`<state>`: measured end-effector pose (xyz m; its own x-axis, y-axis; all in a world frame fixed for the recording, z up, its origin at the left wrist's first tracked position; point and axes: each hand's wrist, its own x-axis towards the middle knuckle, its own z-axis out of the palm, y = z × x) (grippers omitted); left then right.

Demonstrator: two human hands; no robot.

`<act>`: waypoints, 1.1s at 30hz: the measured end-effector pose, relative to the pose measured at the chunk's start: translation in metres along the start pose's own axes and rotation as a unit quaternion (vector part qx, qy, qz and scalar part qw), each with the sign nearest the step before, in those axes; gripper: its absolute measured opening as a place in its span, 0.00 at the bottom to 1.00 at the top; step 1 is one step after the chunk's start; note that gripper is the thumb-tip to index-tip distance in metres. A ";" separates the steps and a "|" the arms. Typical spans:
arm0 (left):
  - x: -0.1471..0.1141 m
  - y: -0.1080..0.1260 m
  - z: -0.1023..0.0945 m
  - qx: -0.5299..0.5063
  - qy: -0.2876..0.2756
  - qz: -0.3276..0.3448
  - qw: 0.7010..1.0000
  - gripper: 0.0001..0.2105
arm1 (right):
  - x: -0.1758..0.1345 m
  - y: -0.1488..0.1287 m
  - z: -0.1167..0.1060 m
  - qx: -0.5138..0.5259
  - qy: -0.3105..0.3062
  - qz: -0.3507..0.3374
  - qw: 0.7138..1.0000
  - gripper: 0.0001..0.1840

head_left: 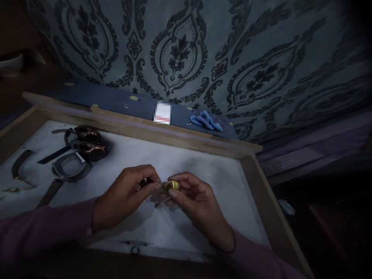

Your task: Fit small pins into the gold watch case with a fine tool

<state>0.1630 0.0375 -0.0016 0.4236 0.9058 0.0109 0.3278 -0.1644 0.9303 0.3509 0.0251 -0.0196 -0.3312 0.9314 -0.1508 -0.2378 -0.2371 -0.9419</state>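
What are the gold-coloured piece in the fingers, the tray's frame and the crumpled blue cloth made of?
Gold-coloured piece: probably metal, polished or plated, since it shows bright highlights.
Tray frame: likely wood with a dull finish, going by its brown tone and plank-like sides.
Blue cloth: soft, matt fabric, judging by its loose folds; the fibre can't be told.

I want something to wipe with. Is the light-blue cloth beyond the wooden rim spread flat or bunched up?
Bunched up: the light-blue cloth shows raised folds and creases, heaped on the dark blue surface.
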 end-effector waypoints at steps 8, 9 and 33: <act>-0.003 -0.001 0.003 0.023 0.007 0.016 1.000 0.09 | -0.003 -0.003 0.002 -0.044 0.012 -0.027 0.999 0.05; -0.003 -0.001 0.004 0.023 0.007 0.016 1.000 0.09 | -0.003 -0.004 0.002 -0.047 0.010 -0.028 0.998 0.05; -0.003 -0.001 0.005 0.052 -0.009 0.040 0.998 0.10 | -0.003 -0.003 0.003 -0.043 0.005 -0.019 0.999 0.06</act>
<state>0.1657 0.0329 -0.0044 0.4667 0.8811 0.0765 0.3781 -0.2770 0.8834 0.3503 0.0218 -0.0159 -0.3135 0.9424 -0.1168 -0.1714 -0.1772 -0.9691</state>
